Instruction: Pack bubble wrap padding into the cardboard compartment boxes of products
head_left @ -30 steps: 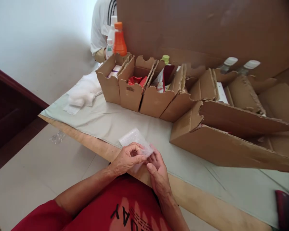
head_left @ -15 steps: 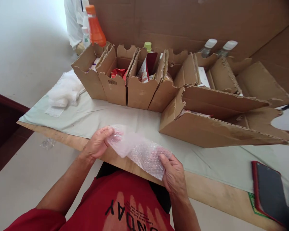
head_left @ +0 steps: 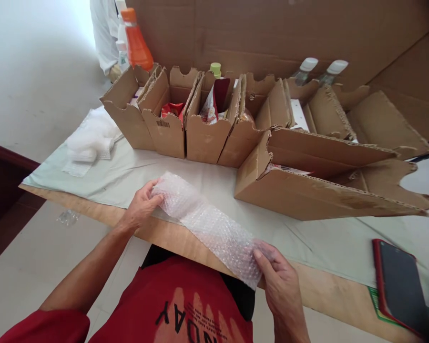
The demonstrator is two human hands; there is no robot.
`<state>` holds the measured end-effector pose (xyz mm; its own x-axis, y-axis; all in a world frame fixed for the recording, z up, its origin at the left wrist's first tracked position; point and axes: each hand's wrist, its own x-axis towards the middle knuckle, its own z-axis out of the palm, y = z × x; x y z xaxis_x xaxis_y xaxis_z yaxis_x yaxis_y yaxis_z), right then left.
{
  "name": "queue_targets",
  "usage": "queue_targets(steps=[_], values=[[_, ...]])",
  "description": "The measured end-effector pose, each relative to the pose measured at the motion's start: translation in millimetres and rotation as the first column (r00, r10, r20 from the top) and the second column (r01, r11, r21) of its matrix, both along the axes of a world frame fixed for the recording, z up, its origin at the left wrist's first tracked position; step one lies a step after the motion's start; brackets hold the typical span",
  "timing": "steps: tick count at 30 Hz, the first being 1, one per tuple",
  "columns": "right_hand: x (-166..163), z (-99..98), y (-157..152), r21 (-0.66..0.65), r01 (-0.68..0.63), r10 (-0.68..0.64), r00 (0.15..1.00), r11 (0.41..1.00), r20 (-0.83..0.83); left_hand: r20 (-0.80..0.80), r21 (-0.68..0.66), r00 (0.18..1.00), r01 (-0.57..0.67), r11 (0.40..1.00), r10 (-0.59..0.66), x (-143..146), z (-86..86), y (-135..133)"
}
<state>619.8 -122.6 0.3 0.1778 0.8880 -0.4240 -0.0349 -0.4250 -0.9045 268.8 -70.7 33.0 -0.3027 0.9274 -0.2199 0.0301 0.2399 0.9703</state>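
Observation:
A clear strip of bubble wrap (head_left: 209,221) stretches slantwise between my two hands, over the near edge of the cloth-covered table (head_left: 128,174). My left hand (head_left: 145,200) pinches its upper left end, thumb on top and fingers partly behind the film. At the lower right end, my right hand (head_left: 277,269) grips the strip between thumb and fingers; some fingers show through the plastic. The strip looks nearly flat, with a slight crease near its middle. More bubble wrap (head_left: 89,136) lies in a loose pile at the table's left end.
Several open cardboard boxes (head_left: 168,131) stand in a row behind, holding packets. Another long box (head_left: 329,190) lies in front at right. An orange bottle (head_left: 137,43) and white-capped bottles (head_left: 303,71) stand behind. A phone (head_left: 400,283) rests at right. A person's white sleeve (head_left: 105,35) shows at back left.
My hands have moved apart, the right one toward the lower right. The bubble wrap strip, folded over in its middle before, is now spread out longer and flatter.

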Motion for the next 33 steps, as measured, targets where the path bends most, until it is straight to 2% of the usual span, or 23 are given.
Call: queue_targets(steps=[4, 7, 10, 13, 15, 17, 19, 21, 23, 25, 26, 28, 30, 32, 33], values=[[11.2, 4.9, -22.3, 0.022, -0.038, 0.036, 0.993, 0.999, 0.116, -0.116, 0.102, 0.988, 0.116, 0.988, -0.104, 2.1, 15.0, 26.3], [26.5, 9.0, -30.5, 0.09, 0.02, -0.038, 0.978, 0.996, 0.204, -0.165, 0.093, 0.967, 0.211, 0.973, -0.194, 4.0, 25.0, 39.3], [40.0, 12.7, -23.8, 0.138, 0.082, -0.116, 0.96, 0.987, 0.256, -0.157, 0.028, 0.963, 0.228, 0.973, -0.221, 8.6, 25.5, 33.2], [43.2, 15.1, 2.1, 0.195, 0.028, -0.104, 0.915, 0.98, 0.391, -0.137, -0.094, 0.972, 0.178, 0.98, -0.189, 11.0, 16.7, 11.9], [41.1, 13.4, 26.2, 0.252, -0.056, -0.093, 0.836, 0.966, 0.541, -0.159, -0.184, 0.967, 0.169, 0.968, -0.199, 8.0, 7.8, -4.2], [40.1, 8.1, 47.9, 0.307, -0.14, -0.118, 0.716, 0.941, 0.688, -0.285, -0.237, 0.935, 0.142, 0.961, -0.209, 0.9, -0.6, -18.0], [43.1, 0.8, 60.8, 0.356, -0.202, -0.176, 0.592, 0.912, 0.787, -0.505, -0.214, 0.85, 0.048, 0.976, -0.153, -7.4, -4.4, -28.2], [47.9, -5.1, 62.3, 0.416, -0.234, -0.262, 0.492, 0.879, 0.83, -0.693, -0.094, 0.72, -0.038, 0.995, -0.039, -11.0, -0.7, -35.0], [45.8, -6.3, 55.3, 0.469, -0.278, -0.322, 0.442, 0.838, 0.837, -0.768, 0.054, 0.637, -0.029, 0.998, 0.06, -5.1, 9.5, -37.7], [26.5, -2.0, 45.5, 0.482, -0.375, -0.293, 0.459, 0.792, 0.839, -0.748, 0.131, 0.662, 0.068, 0.989, 0.054, 10.8, 20.6, -35.7], [8.8, 1.4, 41.5, 0.471, -0.446, -0.238, 0.484, 0.761, 0.842, -0.709, 0.129, 0.705, 0.139, 0.982, -0.007, 21.1, 24.3, -32.8], [-38.4, 8.4, 37.9, 0.417, -0.607, -0.072, 0.51, 0.677, 0.857, -0.582, 0.077, 0.79, 0.289, 0.954, -0.192, 41.2, 24.7, -24.3], [-86.6, 11.9, 40.7, 0.323, -0.784, 0.125, 0.449, 0.531, 0.885, -0.406, 0.014, 0.85, 0.372, 0.928, -0.335, 53.6, 15.8, -13.3], [-114.5, 9.1, 46.1, 0.239, -0.879, 0.262, 0.366, 0.412, 0.893, -0.184, -0.061, 0.919, 0.342, 0.938, -0.348, 54.0, 2.6, -2.0], [-115.8, 5.0, 48.2, 0.211, -0.899, 0.3, 0.338, 0.384, 0.892, -0.058, -0.1, 0.949, 0.303, 0.948, -0.309, 50.4, -3.5, 3.0]])
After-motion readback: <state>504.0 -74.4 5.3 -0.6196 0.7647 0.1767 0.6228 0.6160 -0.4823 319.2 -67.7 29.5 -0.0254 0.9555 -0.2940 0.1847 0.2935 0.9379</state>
